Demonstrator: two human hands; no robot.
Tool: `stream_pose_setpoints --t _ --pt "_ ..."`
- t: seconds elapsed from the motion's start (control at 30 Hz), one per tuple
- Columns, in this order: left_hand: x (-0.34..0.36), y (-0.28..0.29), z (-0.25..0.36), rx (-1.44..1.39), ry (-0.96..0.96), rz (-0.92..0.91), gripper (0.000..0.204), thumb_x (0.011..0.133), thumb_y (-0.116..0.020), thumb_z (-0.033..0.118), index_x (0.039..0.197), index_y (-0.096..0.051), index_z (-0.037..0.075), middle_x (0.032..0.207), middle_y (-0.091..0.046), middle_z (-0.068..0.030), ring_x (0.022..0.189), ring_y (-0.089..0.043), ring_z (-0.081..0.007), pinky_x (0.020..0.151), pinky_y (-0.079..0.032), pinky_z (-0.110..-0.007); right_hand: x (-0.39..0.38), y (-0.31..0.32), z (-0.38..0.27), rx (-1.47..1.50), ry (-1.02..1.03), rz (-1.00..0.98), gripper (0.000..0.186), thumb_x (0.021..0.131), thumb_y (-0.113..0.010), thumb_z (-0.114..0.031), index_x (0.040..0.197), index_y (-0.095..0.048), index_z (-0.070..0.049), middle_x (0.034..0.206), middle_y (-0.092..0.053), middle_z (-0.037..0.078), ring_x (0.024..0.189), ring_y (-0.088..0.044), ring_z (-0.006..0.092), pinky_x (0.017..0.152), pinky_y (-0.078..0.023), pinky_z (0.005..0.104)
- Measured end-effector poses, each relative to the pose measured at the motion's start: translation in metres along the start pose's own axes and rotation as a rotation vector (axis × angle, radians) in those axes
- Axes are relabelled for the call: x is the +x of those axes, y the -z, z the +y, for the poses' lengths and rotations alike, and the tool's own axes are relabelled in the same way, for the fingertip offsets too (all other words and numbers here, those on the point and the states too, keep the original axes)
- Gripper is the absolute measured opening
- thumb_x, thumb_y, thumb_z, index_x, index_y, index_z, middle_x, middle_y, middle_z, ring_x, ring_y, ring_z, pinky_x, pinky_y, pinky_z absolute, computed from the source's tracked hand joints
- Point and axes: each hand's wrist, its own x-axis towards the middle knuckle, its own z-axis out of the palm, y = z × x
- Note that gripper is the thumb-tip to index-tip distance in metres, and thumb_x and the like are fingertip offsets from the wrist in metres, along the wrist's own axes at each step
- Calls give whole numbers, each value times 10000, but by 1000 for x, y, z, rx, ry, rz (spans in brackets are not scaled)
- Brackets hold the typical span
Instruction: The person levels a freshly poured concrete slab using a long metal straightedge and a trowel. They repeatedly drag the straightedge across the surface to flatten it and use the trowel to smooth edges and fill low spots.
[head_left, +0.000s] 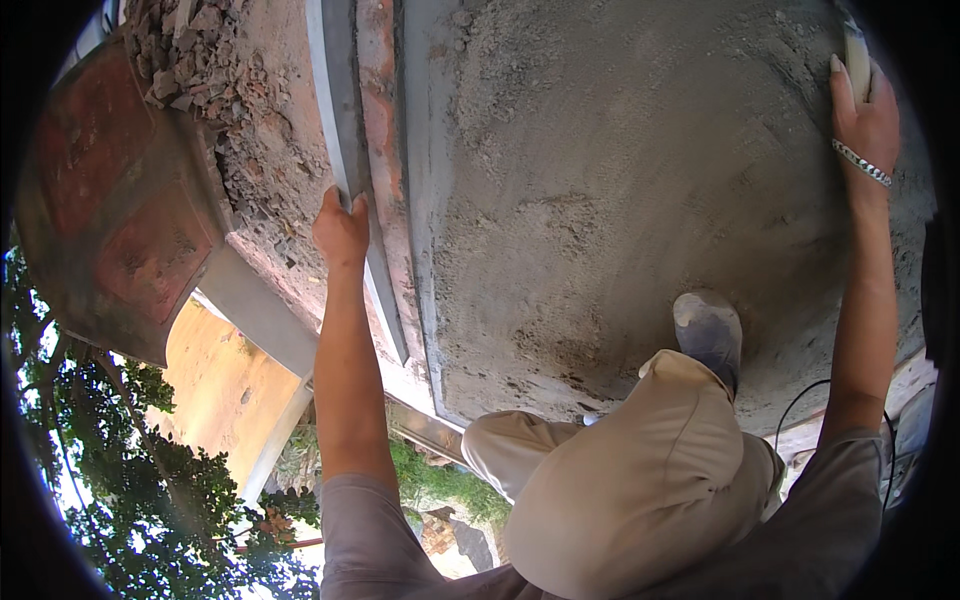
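Observation:
My left hand (342,230) is closed round a long, straight grey metal bar (384,300), which looks like a straightedge. The bar runs along a raised brick edge (380,120) beside the grey mortar surface (600,170). Far to the right, my right hand (868,122), with a chain bracelet on its wrist, grips a pale handle (857,62). The working end of that tool is cut off by the dark rim of the view, so its kind is not clear. Smooth sweeps and rougher, crumbly patches mark the mortar.
My shoe (708,328) stands on the mortar, below my bent knee. Rubble (205,60) lies at the upper left, beside a wall with red panels (155,250). Leafy branches (150,480) fill the lower left. A black cable (800,395) curves near my right arm.

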Motion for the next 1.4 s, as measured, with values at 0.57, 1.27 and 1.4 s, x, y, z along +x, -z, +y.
stream_pose_setpoints --t 0.57,1.27,1.4 --pt "0 10 9 -76 88 20 368 794 -744 223 1079 -622 24 942 -693 -266 884 -675 -456 794 -539 -505 -2 25 -28 240 -11 120 435 800 -710 -165 1174 -565 3 1054 -584 157 948 -555 358 796 -439 454" --pt "-17 17 23 -241 136 44 340 774 -759 203 1020 -632 6 936 -685 -280 908 -665 -458 817 -521 -512 1 36 -33 262 -57 87 436 739 -715 -162 1113 -560 2 997 -549 156 901 -527 354 777 -402 462" --pt "-8 35 40 -220 96 44 291 787 -742 188 988 -616 20 918 -686 -256 886 -663 -454 776 -521 -518 2 35 -35 234 -69 60 455 734 -719 -158 1126 -558 8 1015 -553 161 910 -529 355 784 -403 463"
